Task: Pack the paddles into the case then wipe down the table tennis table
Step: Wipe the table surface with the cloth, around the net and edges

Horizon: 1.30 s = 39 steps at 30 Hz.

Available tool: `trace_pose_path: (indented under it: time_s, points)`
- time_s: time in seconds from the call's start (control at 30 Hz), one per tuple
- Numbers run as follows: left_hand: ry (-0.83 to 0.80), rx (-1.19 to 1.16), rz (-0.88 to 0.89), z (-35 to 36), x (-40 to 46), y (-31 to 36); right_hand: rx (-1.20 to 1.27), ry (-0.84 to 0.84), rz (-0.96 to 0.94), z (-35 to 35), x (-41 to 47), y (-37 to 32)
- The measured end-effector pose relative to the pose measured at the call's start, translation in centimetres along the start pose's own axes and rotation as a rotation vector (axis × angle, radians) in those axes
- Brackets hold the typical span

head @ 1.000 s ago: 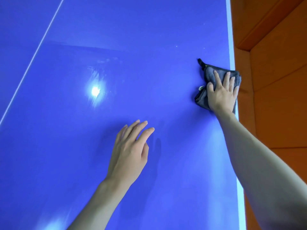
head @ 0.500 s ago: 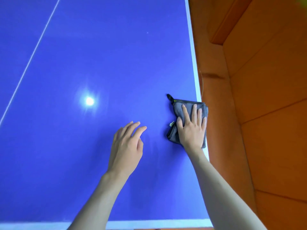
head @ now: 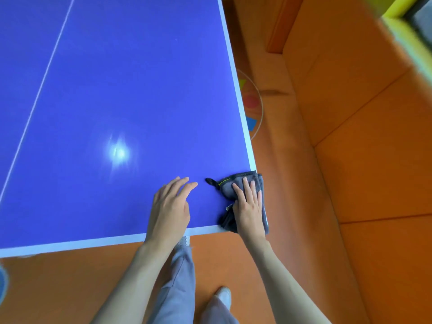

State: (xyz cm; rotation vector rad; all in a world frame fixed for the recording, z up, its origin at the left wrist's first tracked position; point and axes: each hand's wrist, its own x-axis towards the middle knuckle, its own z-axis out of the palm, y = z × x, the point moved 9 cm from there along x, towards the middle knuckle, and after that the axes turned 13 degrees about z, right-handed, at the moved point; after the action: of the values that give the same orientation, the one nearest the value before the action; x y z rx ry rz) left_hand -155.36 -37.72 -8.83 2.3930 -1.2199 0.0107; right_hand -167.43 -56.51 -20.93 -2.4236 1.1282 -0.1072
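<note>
At table corner, right hand on cloth

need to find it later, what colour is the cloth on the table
Dark grey cloth with a thin yellow-green trim line, best seen in the head view.

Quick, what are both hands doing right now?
Left hand: open, fingers straight, resting on the table, holding nothing.
Right hand: open, pressing flat on the cloth.

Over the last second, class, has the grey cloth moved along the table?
Yes. The grey cloth has slid along the white side line toward the person, reaching the table's near right corner under the right hand.
</note>
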Motion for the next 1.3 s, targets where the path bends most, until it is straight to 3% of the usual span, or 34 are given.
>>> trace_pose_path:
  time_s: [0.3, 0.57, 0.77, 0.9, 1.07, 1.3]
  points:
    - [-0.132, -0.113, 0.003, -0.3, -0.3, 0.9, 0.014, -0.094, 0.043, -1.8, -7.4, 3.5]
    - [-0.245, -0.163, 0.053, -3.2, 4.2, 0.1, 0.113, -0.13, 0.334, -7.5, -7.7, 3.5]
    - [-0.309, -0.181, 0.114, -5.6, 8.9, 0.7, 0.191, -0.106, 0.274, -12.5, -3.4, -0.4]
    - [-0.296, -0.197, 0.125, -7.1, 11.3, 2.4, 0.297, 0.005, 0.229, -16.4, -1.6, -1.6]
    - [-0.268, -0.194, 0.134, -7.2, 14.7, 5.4, 0.387, 0.087, 0.212, -20.0, 0.7, 0.5]
    - [-0.171, -0.186, 0.031, -4.3, 19.0, 11.4, 0.405, 0.038, 0.086, -24.1, 6.8, 5.8]
